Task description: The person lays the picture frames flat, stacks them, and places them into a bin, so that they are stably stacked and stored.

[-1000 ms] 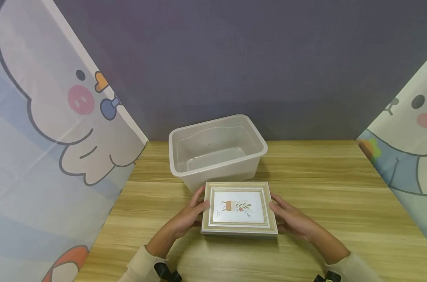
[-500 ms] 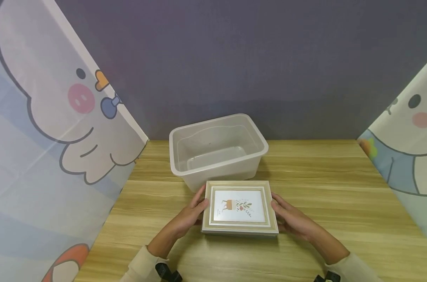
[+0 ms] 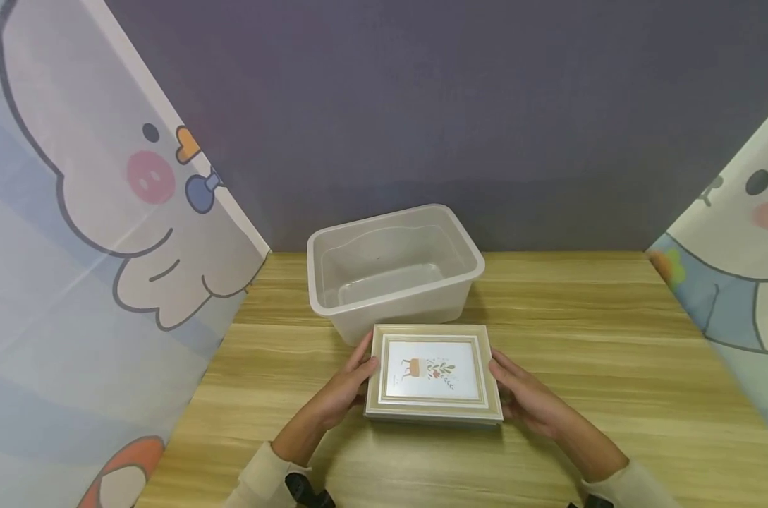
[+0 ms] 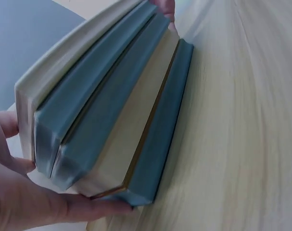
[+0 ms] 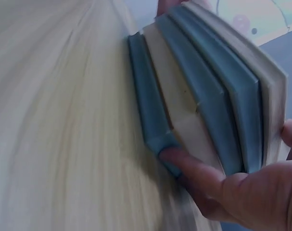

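Note:
A stack of several picture frames [image 3: 432, 408] lies on the wooden table, cream and blue ones piled flat. The top picture frame [image 3: 384, 406] is cream and gold, around a print of an animal with leaves. My left hand [image 3: 339, 395] grips the stack's left side, thumb at the top frame's edge and fingers along the side. On the opposite side my right hand [image 3: 529, 398] holds it the same way. Both wrist views show the layered edges, with a blue frame [image 4: 160, 144] lowest and fingers [image 5: 198, 168] reaching down to it. The undersides are hidden.
Just behind the stack stands a light grey plastic bin [image 3: 396, 303], with nothing visible inside. A dark grey wall [image 3: 460, 120] rises behind the table [image 3: 580, 303]. Cartoon-printed curtains [image 3: 72, 282] flank both sides.

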### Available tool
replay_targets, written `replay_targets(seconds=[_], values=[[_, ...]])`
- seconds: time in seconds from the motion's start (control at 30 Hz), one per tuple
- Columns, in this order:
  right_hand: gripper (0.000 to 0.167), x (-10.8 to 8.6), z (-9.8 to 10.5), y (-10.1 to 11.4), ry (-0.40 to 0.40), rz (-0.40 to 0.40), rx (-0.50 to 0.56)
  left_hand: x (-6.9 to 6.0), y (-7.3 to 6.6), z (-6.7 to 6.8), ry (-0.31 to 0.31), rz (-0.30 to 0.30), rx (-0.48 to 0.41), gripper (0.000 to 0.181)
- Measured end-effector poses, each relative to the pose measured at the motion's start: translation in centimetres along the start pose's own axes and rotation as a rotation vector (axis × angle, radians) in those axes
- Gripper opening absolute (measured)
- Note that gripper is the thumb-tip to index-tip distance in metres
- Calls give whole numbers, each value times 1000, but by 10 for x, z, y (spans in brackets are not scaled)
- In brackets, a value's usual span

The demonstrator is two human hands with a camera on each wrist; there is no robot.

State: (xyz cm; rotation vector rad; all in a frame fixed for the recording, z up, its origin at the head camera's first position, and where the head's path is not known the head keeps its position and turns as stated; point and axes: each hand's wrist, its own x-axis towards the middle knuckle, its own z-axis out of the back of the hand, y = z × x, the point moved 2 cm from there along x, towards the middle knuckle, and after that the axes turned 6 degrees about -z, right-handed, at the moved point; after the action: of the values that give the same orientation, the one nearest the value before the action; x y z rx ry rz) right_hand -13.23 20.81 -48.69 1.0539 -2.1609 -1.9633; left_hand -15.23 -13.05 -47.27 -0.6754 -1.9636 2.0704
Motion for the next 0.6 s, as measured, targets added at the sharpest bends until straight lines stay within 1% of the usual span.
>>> replay_targets(seconds=[0.13, 0.23, 0.37, 0.6], values=[[76, -6, 1, 1, 10, 4, 6, -2, -1, -7, -17, 24, -38, 69], [76, -11, 1, 1, 10, 0, -19, -5, -2, -12, -28, 41, -64, 70], [76, -17, 0, 3, 6, -15, -43, -11, -6, -17, -31, 40, -81, 69], [76, -32, 0, 8, 28, -13, -79, -19, -14, -29, -25, 32, -109, 66]])
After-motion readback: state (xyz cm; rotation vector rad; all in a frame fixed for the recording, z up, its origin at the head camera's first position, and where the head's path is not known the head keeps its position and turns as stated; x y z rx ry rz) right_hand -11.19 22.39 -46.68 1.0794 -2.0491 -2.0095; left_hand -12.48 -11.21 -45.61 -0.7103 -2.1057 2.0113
